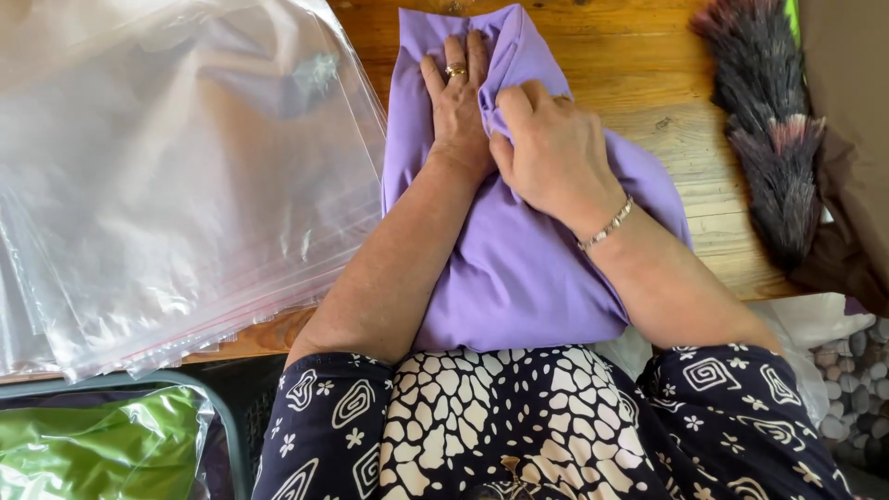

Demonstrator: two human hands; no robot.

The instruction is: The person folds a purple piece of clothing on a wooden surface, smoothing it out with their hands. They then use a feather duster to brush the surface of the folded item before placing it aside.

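A folded purple cloth (519, 268) lies on the wooden table (648, 74) right in front of me. My left hand (457, 106), with a ring on one finger, presses flat on the cloth's upper part, fingers together and pointing away. My right hand (551, 148), a bracelet at its wrist, sits beside it and pinches a fold of the purple cloth between thumb and fingers. Both forearms rest across the cloth.
A stack of clear plastic bags (176, 176) covers the table's left side. A dark feather duster (773, 130) lies at the right. At lower left a bin (222, 417) holds a bagged green cloth (102, 444). Pebbles (857, 380) show at lower right.
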